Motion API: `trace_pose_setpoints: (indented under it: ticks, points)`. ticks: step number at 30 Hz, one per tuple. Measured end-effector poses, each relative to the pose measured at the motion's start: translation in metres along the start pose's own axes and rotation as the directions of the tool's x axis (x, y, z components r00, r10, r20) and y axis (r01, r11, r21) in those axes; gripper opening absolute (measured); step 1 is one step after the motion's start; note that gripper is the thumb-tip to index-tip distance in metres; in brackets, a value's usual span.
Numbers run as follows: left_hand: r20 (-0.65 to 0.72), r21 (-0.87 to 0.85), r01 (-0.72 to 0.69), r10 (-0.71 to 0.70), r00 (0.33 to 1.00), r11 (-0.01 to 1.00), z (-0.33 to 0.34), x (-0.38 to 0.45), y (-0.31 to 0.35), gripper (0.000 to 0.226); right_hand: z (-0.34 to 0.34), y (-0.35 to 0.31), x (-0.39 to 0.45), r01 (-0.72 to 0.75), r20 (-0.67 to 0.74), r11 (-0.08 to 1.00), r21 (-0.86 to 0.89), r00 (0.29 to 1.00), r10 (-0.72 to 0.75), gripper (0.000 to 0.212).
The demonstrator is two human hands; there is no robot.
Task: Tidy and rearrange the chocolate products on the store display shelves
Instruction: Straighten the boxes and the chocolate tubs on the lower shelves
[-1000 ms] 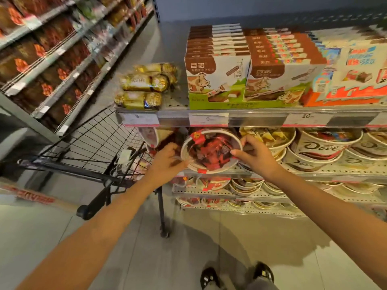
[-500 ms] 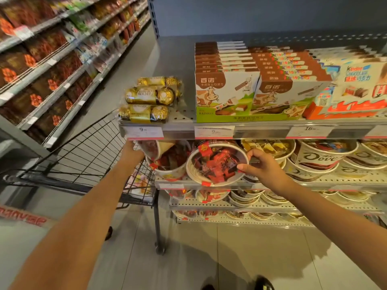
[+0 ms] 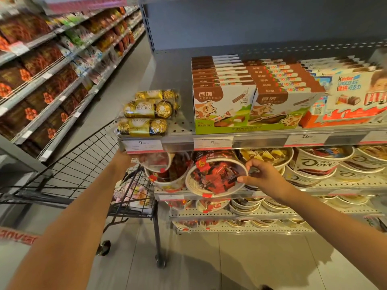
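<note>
A tub of red-wrapped chocolates with a clear lid lies tilted toward me at the front of the second shelf. My right hand pinches its right rim. My left hand reaches under the top shelf's edge at the left; its fingers are hidden behind the price strip, by a tilted tub stacked on another red tub. White Dove tubs fill the shelf to the right.
On the top shelf stand gold Ferrero Rocher packs, brown-and-green chocolate boxes and Kinder boxes. A black wire shopping cart stands left of the shelving. Lower shelves hold more tubs. Another aisle of shelves runs along the left.
My left hand let go of the red tub and moved up left under the top shelf. My right hand stays on the tub's right rim. The view shifted closer.
</note>
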State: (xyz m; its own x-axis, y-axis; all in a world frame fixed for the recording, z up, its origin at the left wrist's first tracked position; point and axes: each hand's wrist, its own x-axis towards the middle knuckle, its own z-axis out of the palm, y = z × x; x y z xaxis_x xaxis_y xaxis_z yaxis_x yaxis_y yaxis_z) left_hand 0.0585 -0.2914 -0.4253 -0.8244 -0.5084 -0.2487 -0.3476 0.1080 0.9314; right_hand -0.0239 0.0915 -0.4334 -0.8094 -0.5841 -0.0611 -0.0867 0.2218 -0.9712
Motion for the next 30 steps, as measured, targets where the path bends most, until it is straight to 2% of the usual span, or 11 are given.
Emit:
trace_pose_setpoints:
  ticks: [4, 8, 11, 15, 17, 18, 21, 23, 27, 30]
  points:
    - [0.046, -0.043, -0.036, 0.038, 0.998, 0.998, 0.004, -0.007, -0.010, 0.041, 0.008, 0.000, -0.003, -0.064, 0.014, 0.992, 0.112, 0.998, 0.063, 0.016]
    - [0.070, -0.050, -0.127, 0.131, 0.989, 0.991, 0.001, -0.021, -0.023, 0.047, 0.010, -0.005, -0.004, -0.011, 0.040, 1.000, 0.018, 0.999, 0.010, 0.016]
    - [0.087, 0.017, -0.203, 0.201, 0.976, 0.979, 0.009, -0.032, -0.022, 0.037, 0.008, -0.009, -0.011, 0.070, 0.051, 0.996, -0.059, 0.996, -0.067, 0.015]
    - [0.068, 0.085, -0.248, 0.243, 0.968, 0.965, 0.014, -0.046, -0.019, 0.038, 0.006, -0.017, -0.022, 0.087, 0.076, 0.994, -0.062, 0.994, -0.083, 0.019]
    - [0.070, 0.095, -0.272, 0.267, 0.961, 0.958, 0.014, -0.053, -0.016, 0.034, 0.004, -0.023, -0.024, 0.032, 0.100, 0.998, -0.046, 0.995, -0.027, 0.031]
    - [0.062, 0.086, -0.282, 0.278, 0.959, 0.955, 0.014, -0.056, -0.014, 0.032, 0.003, -0.026, -0.025, -0.008, 0.112, 1.000, -0.030, 0.994, 0.011, 0.031]
    - [0.087, -0.025, -0.271, 0.273, 0.958, 0.962, 0.012, -0.065, -0.007, 0.032, 0.001, -0.027, -0.025, -0.172, 0.182, 0.985, -0.017, 0.968, 0.172, 0.013]
    - [0.107, -0.113, -0.228, 0.240, 0.965, 0.967, 0.008, -0.065, -0.005, 0.033, -0.001, -0.025, -0.024, -0.284, 0.201, 0.959, 0.002, 0.939, 0.278, 0.010]
    - [0.067, -0.245, -0.071, 0.090, 0.994, 0.967, 0.006, -0.058, -0.001, 0.027, -0.010, -0.033, -0.019, -0.451, 0.199, 0.855, 0.257, 0.890, 0.409, 0.003]
    - [0.058, -0.251, -0.040, 0.056, 0.997, 0.967, 0.007, -0.051, 0.005, 0.027, -0.017, -0.044, -0.008, -0.468, 0.166, 0.805, 0.366, 0.884, 0.438, 0.005]
